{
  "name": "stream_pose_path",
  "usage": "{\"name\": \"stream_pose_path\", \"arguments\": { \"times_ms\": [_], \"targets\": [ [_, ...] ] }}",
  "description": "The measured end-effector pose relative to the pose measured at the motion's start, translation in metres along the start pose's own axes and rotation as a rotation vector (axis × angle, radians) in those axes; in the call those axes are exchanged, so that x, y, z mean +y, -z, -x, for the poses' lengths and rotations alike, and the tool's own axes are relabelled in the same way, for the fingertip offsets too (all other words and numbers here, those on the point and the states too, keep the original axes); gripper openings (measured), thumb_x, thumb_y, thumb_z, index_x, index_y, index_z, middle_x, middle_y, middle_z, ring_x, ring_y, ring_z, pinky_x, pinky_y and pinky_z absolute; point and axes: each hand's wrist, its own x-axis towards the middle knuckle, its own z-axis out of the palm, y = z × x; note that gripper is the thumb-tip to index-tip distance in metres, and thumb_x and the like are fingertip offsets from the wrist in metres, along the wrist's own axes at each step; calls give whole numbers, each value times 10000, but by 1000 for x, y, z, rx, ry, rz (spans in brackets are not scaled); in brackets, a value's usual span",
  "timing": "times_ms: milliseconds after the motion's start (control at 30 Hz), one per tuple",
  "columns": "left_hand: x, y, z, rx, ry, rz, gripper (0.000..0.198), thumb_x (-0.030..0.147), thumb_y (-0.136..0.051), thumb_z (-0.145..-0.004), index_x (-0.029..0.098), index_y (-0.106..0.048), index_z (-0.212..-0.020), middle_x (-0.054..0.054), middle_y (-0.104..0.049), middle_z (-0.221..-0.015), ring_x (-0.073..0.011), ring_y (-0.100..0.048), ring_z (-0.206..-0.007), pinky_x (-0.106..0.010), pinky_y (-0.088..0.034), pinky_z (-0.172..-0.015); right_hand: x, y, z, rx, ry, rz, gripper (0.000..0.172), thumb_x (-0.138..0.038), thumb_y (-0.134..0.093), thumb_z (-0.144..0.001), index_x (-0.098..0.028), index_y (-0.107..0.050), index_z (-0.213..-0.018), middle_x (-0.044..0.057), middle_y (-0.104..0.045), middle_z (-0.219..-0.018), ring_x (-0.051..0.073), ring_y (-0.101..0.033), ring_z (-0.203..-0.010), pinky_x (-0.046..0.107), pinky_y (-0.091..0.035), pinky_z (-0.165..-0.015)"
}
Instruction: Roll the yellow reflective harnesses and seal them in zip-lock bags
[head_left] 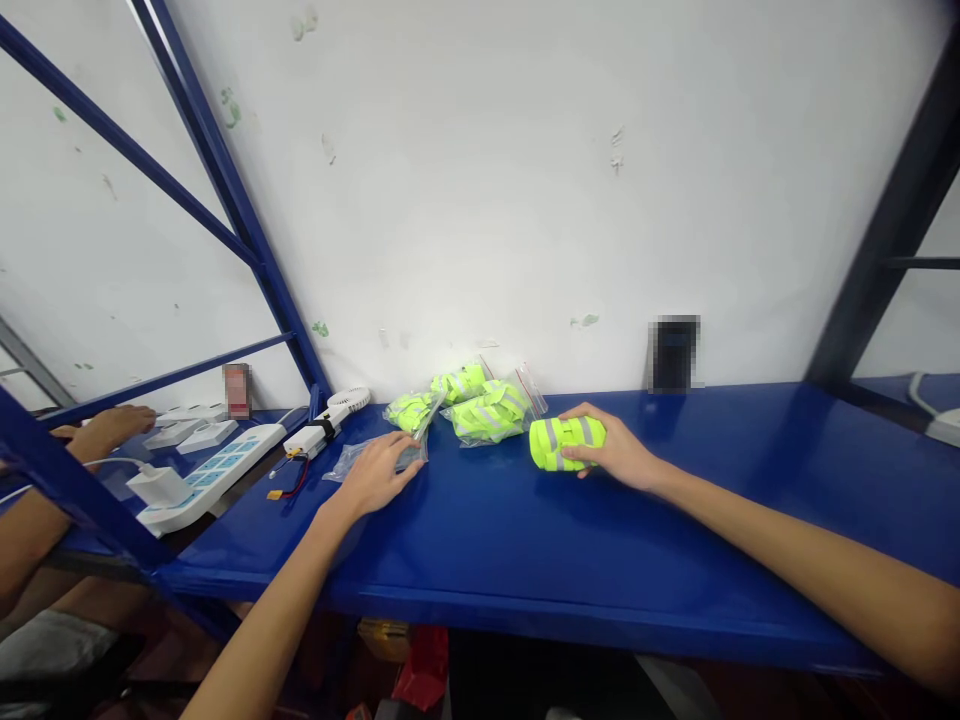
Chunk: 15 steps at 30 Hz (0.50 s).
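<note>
My right hand (619,452) is closed around a rolled fluorescent yellow-green reflective vest (559,440) with silver stripes, held just over the blue shelf (480,540). My left hand (379,474) lies palm down on an empty-looking clear plastic bag (346,458), fingers apart; part of that bag is hidden under it. Behind, against the wall, several similar yellow-green bundles sit in clear zip bags. The nearest is a bagged bundle (491,412); another bagged bundle (459,382) is behind it, and a third bagged bundle (411,410) lies close to my left fingertips.
Left of my hand are a small white fan (349,400), a white battery pack (306,438) and a yellow connector (283,493) on wires. Beyond the blue upright (247,230), another person's hand (116,430) is near a white power strip (217,480). A blurred dark object (673,355) stands against the wall.
</note>
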Motion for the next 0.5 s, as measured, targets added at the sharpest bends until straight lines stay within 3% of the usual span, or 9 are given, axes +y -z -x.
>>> {"name": "stream_pose_path", "arguments": {
  "times_ms": [67,133,200,300,367,433,500],
  "targets": [
    [6,-2,15,-85,5,8,394,449,-316,-964,262,-561,-1211,-72,-612,-1255,-269,-556,-1162,-537,-290,-1084,-3,-6,4,-17,62,136,473,-411,-748,-715,-240,-545,-1106,10,-618,-915,171,-629,-649,354,-577,-575],
    [22,-4,28,-122,-52,26,408,450,-276,-979,291,-529,-1257,-52,-644,-1173,-238,-573,-1119,-554,-204,-1126,-7,-10,8,1,155,309,428,-404,-721,-739,-241,-567,-1104,20,-640,-971,185,-633,-707,364,-556,-657],
    [39,-6,36,-99,-47,-9,452,522,-313,-956,300,-509,-1298,-62,-633,-1138,-250,-575,-1083,-555,-244,-1101,-9,-13,12,29,241,445,397,-401,-703,-751,-243,-587,-1096,28,-654,-1039,216,-640,-824,378,-527,-760],
    [54,-11,38,-114,144,-77,604,639,-319,-904,247,-526,-1315,-130,-595,-1142,-331,-567,-1067,-572,-380,-969,-9,-15,14,58,313,547,383,-392,-671,-772,-247,-594,-1118,46,-653,-1127,254,-627,-973,393,-484,-863],
    [59,-13,34,-119,191,-59,629,651,-319,-898,229,-535,-1312,-159,-571,-1198,-370,-546,-1114,-593,-393,-946,-6,-16,15,68,323,584,393,-374,-660,-779,-250,-585,-1145,60,-644,-1159,268,-617,-1012,402,-474,-877],
    [64,-14,28,-40,74,4,548,605,-387,-903,255,-547,-1293,-145,-529,-1309,-373,-475,-1235,-609,-333,-1021,-3,-17,15,67,319,606,404,-354,-658,-781,-256,-574,-1163,68,-634,-1170,275,-614,-1011,408,-473,-869],
    [70,-12,23,31,-143,132,403,521,-484,-898,277,-606,-1195,-95,-529,-1348,-324,-429,-1304,-548,-303,-1089,-2,-18,15,60,311,606,404,-342,-658,-782,-263,-567,-1167,69,-627,-1169,277,-614,-1004,411,-474,-861]
  ]
}}
